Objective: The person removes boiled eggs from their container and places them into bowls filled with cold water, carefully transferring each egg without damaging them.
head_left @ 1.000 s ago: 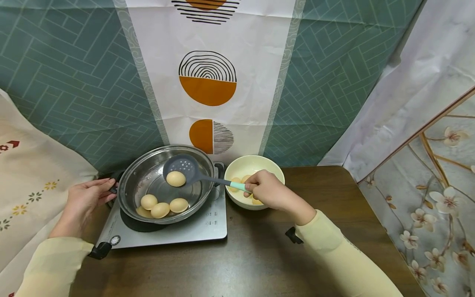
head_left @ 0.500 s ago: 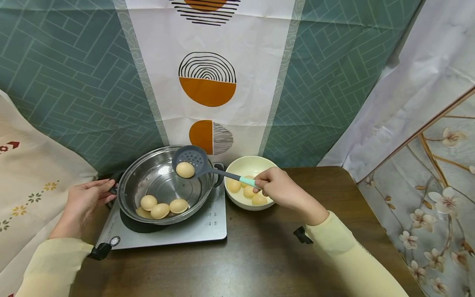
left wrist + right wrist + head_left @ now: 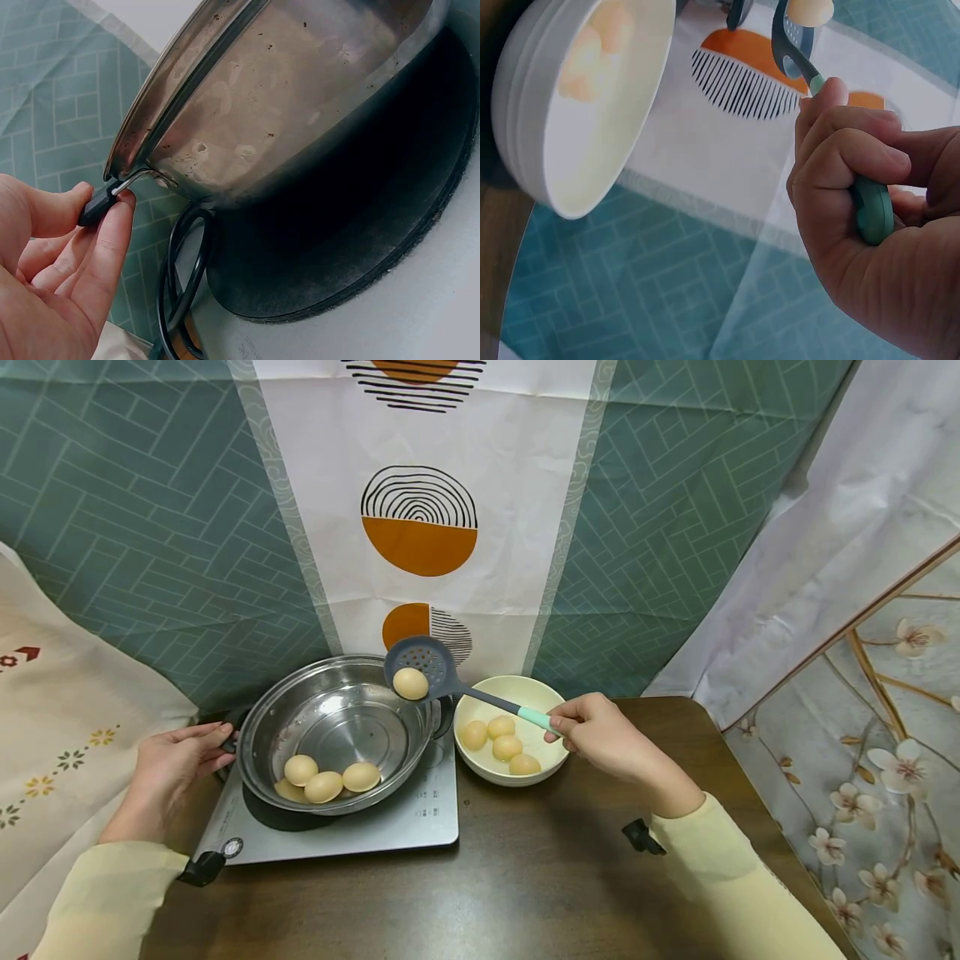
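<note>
My right hand (image 3: 603,735) grips the green handle of a grey slotted skimmer (image 3: 495,700). One egg (image 3: 410,683) lies on the skimmer's head, raised above the right rim of the steel pan (image 3: 352,727). In the right wrist view the fingers curl round the handle (image 3: 871,210). My left hand (image 3: 168,764) pinches the pan's black side handle (image 3: 97,204) between thumb and fingers. The pan is tilted, its left side lifted off the cooktop in the left wrist view. Several eggs (image 3: 323,786) sit in a little liquid at the pan's near side.
A cream bowl (image 3: 551,760) with several eggs (image 3: 507,747) stands right of the pan. Under the pan is a silver induction cooktop (image 3: 420,827), with a black cable (image 3: 166,292) beside it. A patterned cloth (image 3: 420,527) hangs behind the wooden table (image 3: 525,877).
My right hand has moved right and the skimmer has risen with its egg, from over the pan's middle to its right rim. The left hand and the pan stay nearly still.
</note>
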Tool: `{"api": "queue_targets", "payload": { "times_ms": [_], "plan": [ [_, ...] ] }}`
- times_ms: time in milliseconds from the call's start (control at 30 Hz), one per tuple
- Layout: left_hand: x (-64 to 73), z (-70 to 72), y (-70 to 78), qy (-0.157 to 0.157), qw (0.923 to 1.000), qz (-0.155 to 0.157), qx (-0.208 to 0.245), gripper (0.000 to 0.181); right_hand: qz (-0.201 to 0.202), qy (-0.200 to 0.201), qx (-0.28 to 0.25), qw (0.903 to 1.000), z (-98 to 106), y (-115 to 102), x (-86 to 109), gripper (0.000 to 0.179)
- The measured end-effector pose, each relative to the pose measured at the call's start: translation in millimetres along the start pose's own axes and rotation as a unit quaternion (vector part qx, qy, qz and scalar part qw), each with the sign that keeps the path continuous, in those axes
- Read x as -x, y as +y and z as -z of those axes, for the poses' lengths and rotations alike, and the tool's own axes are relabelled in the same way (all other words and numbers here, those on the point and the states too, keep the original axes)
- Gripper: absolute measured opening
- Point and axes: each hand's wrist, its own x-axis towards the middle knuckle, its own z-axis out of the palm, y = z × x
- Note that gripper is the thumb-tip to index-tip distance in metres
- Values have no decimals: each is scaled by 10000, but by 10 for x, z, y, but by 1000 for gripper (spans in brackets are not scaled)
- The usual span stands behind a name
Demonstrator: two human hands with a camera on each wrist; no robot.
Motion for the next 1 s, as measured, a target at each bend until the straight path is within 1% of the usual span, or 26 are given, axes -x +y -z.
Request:
{"api": "queue_targets", "payload": {
  "times_ms": [233, 367, 533, 633, 733, 1000],
  "plan": [
    [0, -5, -1, 29, 9999, 7, -104, 5, -125, 200, -145, 9996, 191, 124, 73, 24],
    [8, -8, 6, 24, 9999, 16, -113, 5, -154, 315, -38, 9994, 268, 186, 113, 24],
    [12, -9, 8, 67, 9999, 43, -151, 5, -247, 485, 127, 9984, 328, 315, 160, 25],
    [14, -8, 8, 75, 9998, 82, -160, 5, -352, 529, 172, 9978, 363, 396, 197, 25],
    [13, -7, 9, 72, 9998, 108, -146, 5, -372, 529, 196, 9977, 400, 464, 235, 26],
    [-3, -4, 9, 10, 9999, 90, 46, 5, -541, 598, 274, 9964, 451, 641, 284, 27]
  ]
}}
